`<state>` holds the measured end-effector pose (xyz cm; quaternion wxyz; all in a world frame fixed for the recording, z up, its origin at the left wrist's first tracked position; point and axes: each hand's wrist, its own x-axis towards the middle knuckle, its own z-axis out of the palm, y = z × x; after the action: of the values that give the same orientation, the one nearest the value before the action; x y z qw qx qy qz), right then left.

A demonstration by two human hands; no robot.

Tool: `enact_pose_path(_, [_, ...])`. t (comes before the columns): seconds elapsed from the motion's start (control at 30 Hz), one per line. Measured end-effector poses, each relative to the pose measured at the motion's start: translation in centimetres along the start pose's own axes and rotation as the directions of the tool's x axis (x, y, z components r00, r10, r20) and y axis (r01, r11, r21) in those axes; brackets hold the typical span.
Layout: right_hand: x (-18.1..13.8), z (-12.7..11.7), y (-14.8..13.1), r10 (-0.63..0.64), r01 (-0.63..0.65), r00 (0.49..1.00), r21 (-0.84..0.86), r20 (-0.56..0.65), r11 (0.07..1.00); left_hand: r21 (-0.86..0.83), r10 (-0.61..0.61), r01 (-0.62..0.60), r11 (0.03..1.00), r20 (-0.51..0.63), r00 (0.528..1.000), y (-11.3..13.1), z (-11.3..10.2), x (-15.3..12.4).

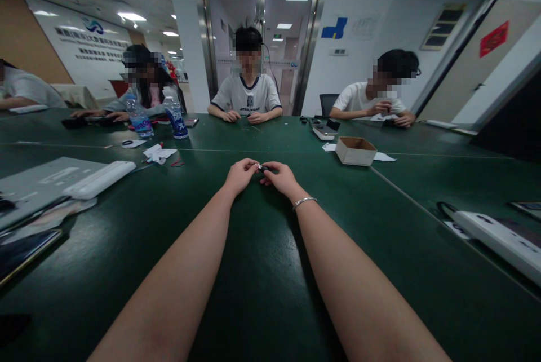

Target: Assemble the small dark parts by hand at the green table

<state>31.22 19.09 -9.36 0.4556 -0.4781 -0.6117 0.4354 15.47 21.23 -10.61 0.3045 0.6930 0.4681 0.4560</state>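
Both my hands meet over the green table, arms stretched forward. Between their fingertips is a small dark piece with a silvery end; its exact kind is too small to make out. My left hand pinches the silvery end between thumb and fingers. From the other side, my right hand grips the dark part, its fingers curled and partly covering it. A silver bracelet circles my right wrist.
On the left lie a grey laptop, a white power strip and a phone. Two water bottles, paper scraps and an open box stand farther off. Another power strip lies right. Several people sit around.
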Motion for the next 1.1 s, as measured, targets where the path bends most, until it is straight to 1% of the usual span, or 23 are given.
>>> enact_pose_path(0.13, [0.2, 0.0, 0.4, -0.001, 0.001, 1.0, -0.014, -0.016, 1.0, 0.054, -0.046, 0.046, 0.997, 0.001, 0.999, -0.2, -0.2, 0.1])
enact_pose_path(0.27, [0.2, 0.1, 0.4, -0.011, 0.01, 0.999, -0.035, -0.031, 0.999, 0.089, -0.056, 0.056, 0.994, -0.008, 0.998, -0.2, -0.3, 0.1])
enact_pose_path(0.47, [0.0, 0.2, 0.0, 0.009, -0.01, 1.0, -0.05, -0.029, 0.999, 0.149, -0.082, 0.087, 0.985, -0.038, 0.996, 0.2, -0.4, -0.2])
enact_pose_path(0.7, [0.2, 0.0, 0.5, -0.019, 0.019, 1.0, -0.021, -0.002, 1.0, 0.195, -0.111, 0.112, 0.974, -0.02, 0.994, 0.7, -0.6, -0.4])
enact_pose_path(0.8, [0.2, 0.1, 0.6, -0.05, 0.05, 0.999, -0.027, -0.012, 0.998, 0.216, -0.12, 0.121, 0.969, -0.021, 0.993, 0.9, -0.7, -0.5])
enact_pose_path(0.97, [0.2, 0.3, 0.7, -0.138, 0.137, 0.99, -0.03, -0.028, 0.99, 0.235, -0.152, 0.155, 0.959, -0.033, 0.988, 1.5, -0.8, -0.7])
enact_pose_path(1.1, [0.4, 0.4, 0.8, -0.225, 0.218, 0.973, -0.13, -0.043, 0.967, 0.255, -0.178, 0.187, 0.949, -0.058, 0.982, 1.6, -1.0, -0.8])
